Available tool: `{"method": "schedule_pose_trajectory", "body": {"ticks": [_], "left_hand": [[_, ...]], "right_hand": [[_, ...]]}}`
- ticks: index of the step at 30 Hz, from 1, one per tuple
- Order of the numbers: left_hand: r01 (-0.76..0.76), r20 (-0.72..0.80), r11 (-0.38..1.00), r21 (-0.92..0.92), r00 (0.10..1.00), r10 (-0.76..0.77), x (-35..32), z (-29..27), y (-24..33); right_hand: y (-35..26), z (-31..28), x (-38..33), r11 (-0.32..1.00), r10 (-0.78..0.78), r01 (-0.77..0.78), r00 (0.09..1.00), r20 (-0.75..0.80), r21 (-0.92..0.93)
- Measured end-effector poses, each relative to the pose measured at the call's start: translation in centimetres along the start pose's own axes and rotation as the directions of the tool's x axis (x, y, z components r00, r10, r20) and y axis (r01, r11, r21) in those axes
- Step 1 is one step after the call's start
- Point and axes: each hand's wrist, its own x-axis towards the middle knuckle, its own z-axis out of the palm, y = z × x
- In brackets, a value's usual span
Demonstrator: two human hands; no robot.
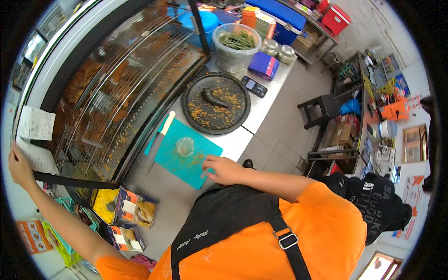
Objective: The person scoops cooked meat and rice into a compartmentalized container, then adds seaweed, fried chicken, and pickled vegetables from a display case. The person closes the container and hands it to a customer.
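My left hand (19, 167) reaches far out to the left and grips the edge of a white paper slip (38, 157) on top of the glass display case (116, 84). A second slip (36, 123) lies just above it. My right hand (225, 169) rests with bent fingers on the near corner of a teal cutting board (179, 163) and holds nothing. On the board are orange crumbs and a crumpled bit of clear plastic (185, 146). A knife with a white handle (159, 139) lies along the board's left edge.
Beyond the board sit a round dark stone grinding plate (205, 119) with a pestle (213, 98), a clear tub of green beans (236, 44), a purple box (263, 65) and a dark handheld device (254, 87). Printed cartons (133, 210) stand at lower left. A black stool (319, 108) stands on the tiled floor.
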Motion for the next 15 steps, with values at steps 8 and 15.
{"method": "schedule_pose_trajectory", "body": {"ticks": [8, 15], "left_hand": [[-0.088, 0.065, 0.978, -0.189, 0.993, 0.102, -0.8, 1.5, -0.2], [-0.157, -0.219, 0.975, -0.156, 0.968, 0.121, -3.2, -3.1, 8.5]], "right_hand": [[22.0, 3.7, -17.3, 0.829, 0.533, -0.551, 0.831, 0.162, 0.096], [32.2, 1.7, -26.3, 0.49, 0.843, -0.862, 0.507, 0.178, 0.133]]}}
